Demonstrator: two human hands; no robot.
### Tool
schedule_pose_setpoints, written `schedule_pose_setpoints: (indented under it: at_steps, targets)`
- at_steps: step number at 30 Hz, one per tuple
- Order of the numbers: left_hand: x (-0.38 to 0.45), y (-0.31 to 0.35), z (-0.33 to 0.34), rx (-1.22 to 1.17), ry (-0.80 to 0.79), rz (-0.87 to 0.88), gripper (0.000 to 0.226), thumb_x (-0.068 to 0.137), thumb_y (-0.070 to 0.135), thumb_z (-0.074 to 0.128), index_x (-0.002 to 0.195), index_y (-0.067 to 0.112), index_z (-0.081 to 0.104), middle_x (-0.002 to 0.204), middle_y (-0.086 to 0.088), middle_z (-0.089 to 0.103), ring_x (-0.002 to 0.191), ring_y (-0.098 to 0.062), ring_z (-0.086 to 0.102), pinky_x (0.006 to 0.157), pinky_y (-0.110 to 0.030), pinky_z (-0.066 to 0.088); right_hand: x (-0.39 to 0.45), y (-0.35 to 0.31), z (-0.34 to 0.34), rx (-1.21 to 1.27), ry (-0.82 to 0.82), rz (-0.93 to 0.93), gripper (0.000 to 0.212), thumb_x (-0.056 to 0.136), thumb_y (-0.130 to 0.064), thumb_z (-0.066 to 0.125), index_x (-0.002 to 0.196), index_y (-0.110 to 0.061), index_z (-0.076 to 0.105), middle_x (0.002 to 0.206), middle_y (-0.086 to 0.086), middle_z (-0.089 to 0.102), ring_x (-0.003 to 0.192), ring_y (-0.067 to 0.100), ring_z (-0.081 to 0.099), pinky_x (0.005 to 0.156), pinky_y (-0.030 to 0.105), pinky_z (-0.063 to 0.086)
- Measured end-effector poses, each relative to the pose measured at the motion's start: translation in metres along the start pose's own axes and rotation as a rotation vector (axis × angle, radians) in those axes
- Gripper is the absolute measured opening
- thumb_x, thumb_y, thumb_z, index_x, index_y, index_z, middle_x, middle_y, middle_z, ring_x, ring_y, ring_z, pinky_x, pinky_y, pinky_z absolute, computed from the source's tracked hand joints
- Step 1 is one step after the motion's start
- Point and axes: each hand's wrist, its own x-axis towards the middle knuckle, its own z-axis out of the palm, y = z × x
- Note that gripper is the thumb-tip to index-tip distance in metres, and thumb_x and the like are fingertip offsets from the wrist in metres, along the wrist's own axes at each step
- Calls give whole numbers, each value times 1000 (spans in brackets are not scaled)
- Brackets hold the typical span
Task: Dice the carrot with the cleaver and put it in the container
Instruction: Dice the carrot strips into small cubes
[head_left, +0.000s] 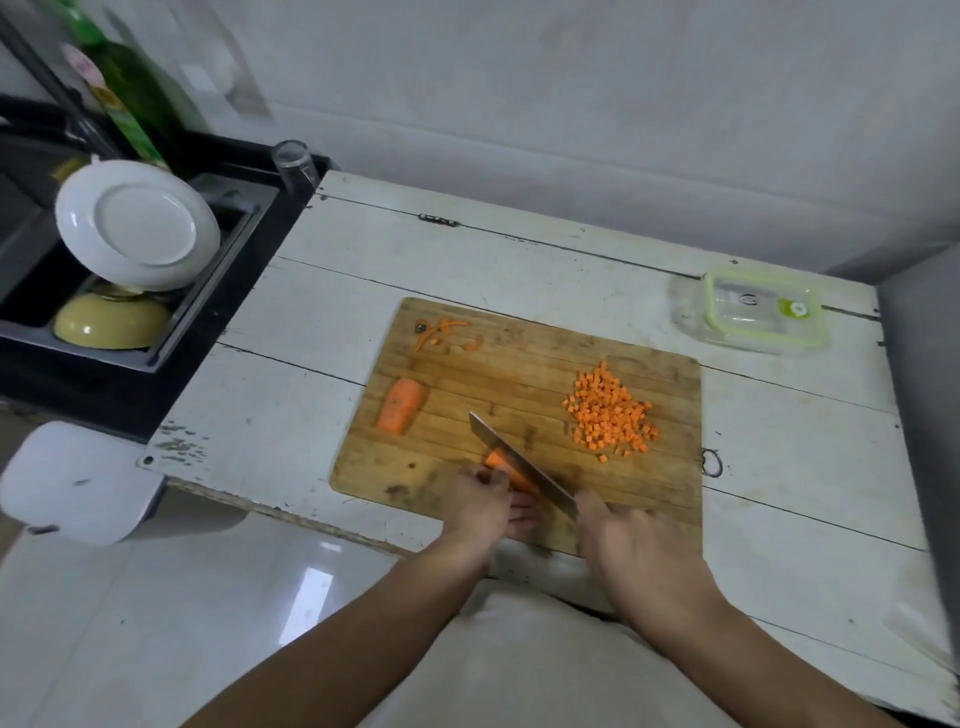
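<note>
On worn white table (519, 270): wood board (519, 374), sink (130, 291) alongside

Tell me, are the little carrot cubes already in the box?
No, the carrot cubes lie in a heap on the cutting board, apart from the container.

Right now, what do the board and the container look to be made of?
Cutting board: wood or bamboo, matte, with strip grain and dark stains. Container: clear glass or plastic, glossy; its see-through lid has a lime-green rim, likely plastic.
</note>
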Motion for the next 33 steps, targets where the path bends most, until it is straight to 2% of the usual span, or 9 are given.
schedule_pose_setpoints:
  at_steps: [2, 4, 8, 12, 15, 21, 25, 30, 33]
  targets:
    - [2, -2, 1, -42, 23, 2, 14, 108, 19, 49, 99, 9, 49, 77, -21, 73, 65, -32, 75, 55, -38, 61, 0, 4, 0, 53, -14, 10, 25, 92, -15, 58, 108, -24, 42, 79, 4, 68, 74, 33, 66, 48, 35, 29]
    - [1, -4, 3, -88, 56, 1, 13, 107, 19, 51, 99, 10, 51, 78, -20, 74, 68, -31, 76, 60, -40, 62, 1, 5, -2, 109, -25, -12, 25, 97, -12, 48, 114, -25, 36, 91, 4, 69, 88, 33, 66, 51, 36, 30]
    - [-1, -7, 12, -134, 113, 21, 15, 106, 19, 54, 102, 5, 51, 83, -24, 73, 65, -32, 75, 56, -39, 61, 1, 7, -5, 158, -50, -55, 28, 97, -11, 43, 120, -23, 33, 101, 5, 67, 95, 33, 66, 60, 37, 37]
    - [2, -8, 16, -107, 212, 40, 16, 105, 17, 56, 94, 6, 51, 73, -20, 71, 56, -29, 67, 51, -35, 57, 4, 5, -8, 95, -103, -140, 35, 98, -8, 37, 132, -16, 29, 114, 6, 66, 103, 33, 66, 66, 38, 37]
    - [5, -9, 14, -37, 240, 55, 19, 101, 20, 62, 88, 8, 57, 61, -11, 69, 55, -25, 62, 61, -43, 55, 4, 10, -10, 131, -140, -151, 34, 99, -6, 35, 131, -15, 30, 113, 8, 66, 101, 34, 66, 66, 38, 38]
    - [8, -2, -2, -75, 152, -23, 20, 99, 15, 67, 82, 8, 59, 61, -11, 65, 47, -22, 58, 45, -26, 46, 2, 18, -22, 180, -232, -169, 27, 100, -7, 33, 126, -17, 30, 111, 7, 66, 100, 32, 65, 76, 41, 47]
    - [7, 1, -4, -58, 142, -38, 22, 98, 13, 68, 81, 8, 56, 61, -11, 65, 43, -20, 58, 41, -23, 44, 12, 17, -19, 191, -209, -198, 27, 100, -9, 37, 125, -17, 30, 105, 6, 65, 94, 29, 67, 68, 38, 43]
    - [6, 2, -3, -31, 125, -51, 15, 100, 17, 65, 93, 4, 62, 63, -10, 68, 48, -21, 61, 54, -31, 52, 29, 8, 2, 207, -178, -217, 37, 100, -9, 38, 135, -11, 29, 103, 7, 68, 90, 31, 68, 71, 43, 51]
    - [7, 3, -3, -24, 135, -48, 20, 100, 18, 65, 105, -2, 64, 64, -10, 70, 55, -23, 64, 60, -35, 56, 36, 4, 2, 238, -158, -191, 34, 98, -9, 36, 131, -13, 29, 108, 10, 66, 95, 34, 66, 73, 45, 50]
